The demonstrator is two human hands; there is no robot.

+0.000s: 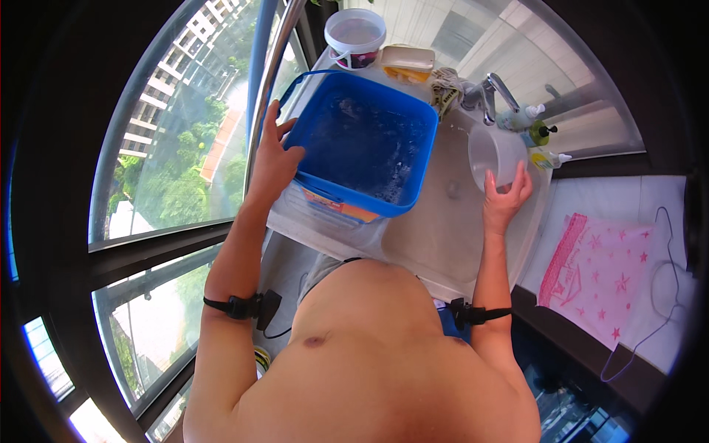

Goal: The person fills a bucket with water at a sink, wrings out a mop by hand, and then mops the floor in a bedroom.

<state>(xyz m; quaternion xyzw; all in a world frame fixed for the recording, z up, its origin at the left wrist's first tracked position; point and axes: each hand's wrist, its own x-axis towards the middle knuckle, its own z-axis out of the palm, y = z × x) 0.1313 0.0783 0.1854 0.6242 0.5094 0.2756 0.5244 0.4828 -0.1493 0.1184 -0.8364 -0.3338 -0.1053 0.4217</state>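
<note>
A square blue bucket point(436, 148) of water, bubbles on its surface, stands at the sink's left side. Its thin blue handle leans out to the left. My left hand point(277, 159) is closed at the bucket's left edge, thumb by the rim and fingers near the handle; the fingertips' exact hold is partly hidden. In my right hand point(508, 193) is a translucent plastic tub point(491, 151), gripped by its near wall and tilted, over the right part of the sink point(443, 229). The metal faucet point(487, 100) stands just beyond the tub.
Behind the bucket are a small white pail point(354, 33), a soap box point(408, 57) and a bundled cloth point(445, 88). Several pump bottles point(541, 133) line the sink's right back. A pink-and-white towel point(598, 273) and a cable point(653, 295) lie at right. Window glass borders the left.
</note>
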